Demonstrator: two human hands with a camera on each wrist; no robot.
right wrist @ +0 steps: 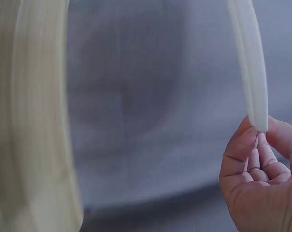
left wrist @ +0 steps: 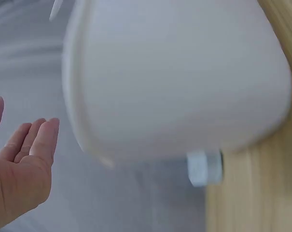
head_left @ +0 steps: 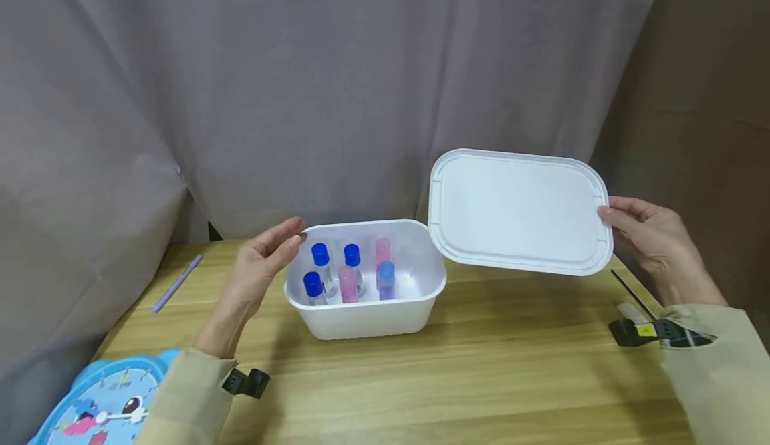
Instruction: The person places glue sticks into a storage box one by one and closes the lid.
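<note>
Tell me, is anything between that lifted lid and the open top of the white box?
Nothing visible. The right hand holds the lid up beside the box, whose opening is uncovered. The left hand sits at the box's far side.

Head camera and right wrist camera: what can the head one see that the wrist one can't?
Only the head view shows the open white box on the wooden table, the small bottles with blue and pink caps standing inside it, the left hand open beside the box's rim, a purple pen and a blue clock. Only the right wrist view shows, up close, the fingers and thumb pinching the lid's thin edge. Both show the right hand holding the white lid up off the box.
</note>
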